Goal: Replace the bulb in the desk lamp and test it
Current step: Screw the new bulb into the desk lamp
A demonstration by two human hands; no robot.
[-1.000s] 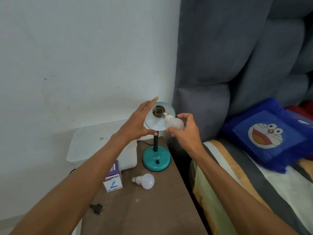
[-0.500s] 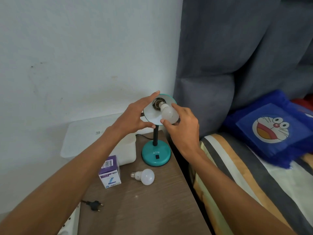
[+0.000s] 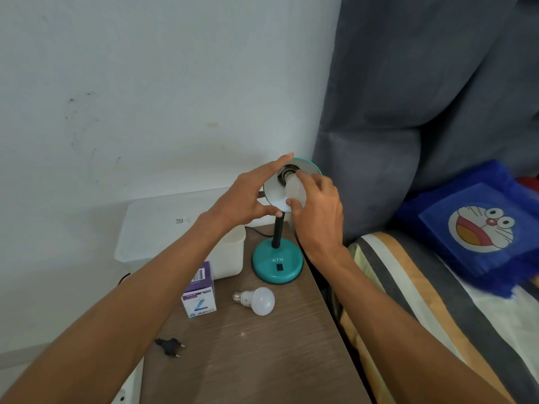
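Note:
A teal desk lamp stands on its round base (image 3: 277,265) at the back of a wooden bedside table (image 3: 256,354). Its shade (image 3: 309,167) is tilted up toward me. My left hand (image 3: 248,196) grips the shade's left rim between thumb and fingers. My right hand (image 3: 316,211) holds a white bulb (image 3: 294,189) whose screw end sits in the socket (image 3: 287,172). A second white bulb (image 3: 258,300) lies on its side on the table in front of the base. A purple and white bulb box (image 3: 199,291) stands to its left.
The lamp's black plug (image 3: 169,345) lies loose near the table's front left. A white plastic tub with lid (image 3: 175,225) sits behind the box against the wall. A bed with a striped sheet (image 3: 414,301), a blue cartoon pillow (image 3: 478,225) and a grey headboard (image 3: 423,83) borders the table's right edge.
My right hand brought the bulb from just outside the shade up to the socket, where its base now sits. My left hand kept hold of the shade.

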